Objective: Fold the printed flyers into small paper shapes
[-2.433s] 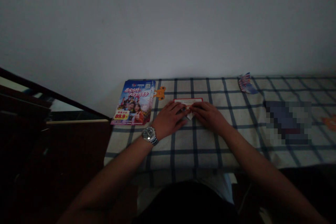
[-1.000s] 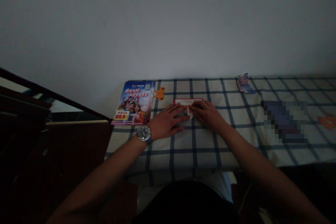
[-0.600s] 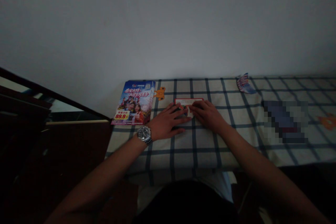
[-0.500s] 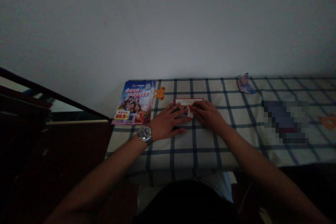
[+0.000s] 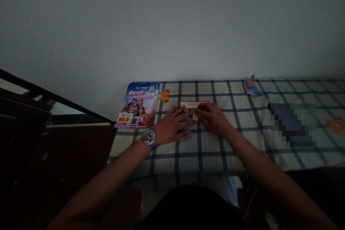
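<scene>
A small folded paper sheet [image 5: 194, 104], white with a red edge and a coloured picture, lies flat on the checked cloth. My left hand [image 5: 172, 125], with a metal watch [image 5: 149, 138] on its wrist, rests flat with fingers spread, its fingertips on the paper's left side. On the paper's right side my right hand [image 5: 214, 119] has its thumb and fingers drawn together in a pinch at the sheet. Both hands cover much of the paper's lower part. Left of my hands lies a stack of blue and pink flyers [image 5: 138, 106].
The checked tablecloth [image 5: 212, 154] runs along a plain wall [image 5: 172, 28]. A folded piece of printed paper [image 5: 252, 86] stands near the wall at the right. Further right lies a pixelated dark object [image 5: 292, 125]. A dark rail [image 5: 59, 97] slants down at the left.
My right fingers have shifted very slightly at the paper. The left hand stays almost where it was, and the sheet has not visibly moved.
</scene>
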A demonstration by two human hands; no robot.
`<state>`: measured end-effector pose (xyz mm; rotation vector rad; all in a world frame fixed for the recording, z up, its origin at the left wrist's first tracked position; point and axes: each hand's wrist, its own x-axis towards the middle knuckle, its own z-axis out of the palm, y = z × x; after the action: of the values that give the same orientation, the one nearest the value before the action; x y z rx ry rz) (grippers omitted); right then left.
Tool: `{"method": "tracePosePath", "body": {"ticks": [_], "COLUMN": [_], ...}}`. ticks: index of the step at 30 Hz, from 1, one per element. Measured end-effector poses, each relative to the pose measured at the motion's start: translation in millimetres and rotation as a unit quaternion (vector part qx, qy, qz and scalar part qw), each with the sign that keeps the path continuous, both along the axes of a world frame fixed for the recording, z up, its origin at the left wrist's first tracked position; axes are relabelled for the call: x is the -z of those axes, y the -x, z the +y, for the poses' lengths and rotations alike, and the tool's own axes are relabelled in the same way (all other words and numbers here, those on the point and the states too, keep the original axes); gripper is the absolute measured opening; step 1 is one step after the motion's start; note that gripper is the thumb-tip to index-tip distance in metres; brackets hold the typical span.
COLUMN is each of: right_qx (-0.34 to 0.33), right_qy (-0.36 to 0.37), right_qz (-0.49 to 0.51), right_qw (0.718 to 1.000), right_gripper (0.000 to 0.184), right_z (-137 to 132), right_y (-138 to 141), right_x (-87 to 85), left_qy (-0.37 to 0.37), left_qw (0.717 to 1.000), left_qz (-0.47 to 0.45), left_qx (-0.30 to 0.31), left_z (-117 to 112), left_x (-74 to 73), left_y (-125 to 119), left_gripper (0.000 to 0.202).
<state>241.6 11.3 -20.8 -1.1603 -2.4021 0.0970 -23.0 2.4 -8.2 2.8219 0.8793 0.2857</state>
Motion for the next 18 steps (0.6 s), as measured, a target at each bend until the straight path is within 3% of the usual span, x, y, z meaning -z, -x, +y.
{"method": "tracePosePath", "body": {"ticks": [18], "right_qx": [0.007], "right_qy": [0.014], "right_qz": [0.008], "right_qw": [1.0], "right_gripper": [0.045], "right_z": [-1.5], "right_y": [1.2], "right_x": [0.7], "left_qy": [0.005], "left_qw": [1.0], "left_qz": [-0.018], "left_qx": [-0.002], "left_z": [4.9], "left_x": [1.7], "left_y": [2.8], "left_gripper": [0.041]}}
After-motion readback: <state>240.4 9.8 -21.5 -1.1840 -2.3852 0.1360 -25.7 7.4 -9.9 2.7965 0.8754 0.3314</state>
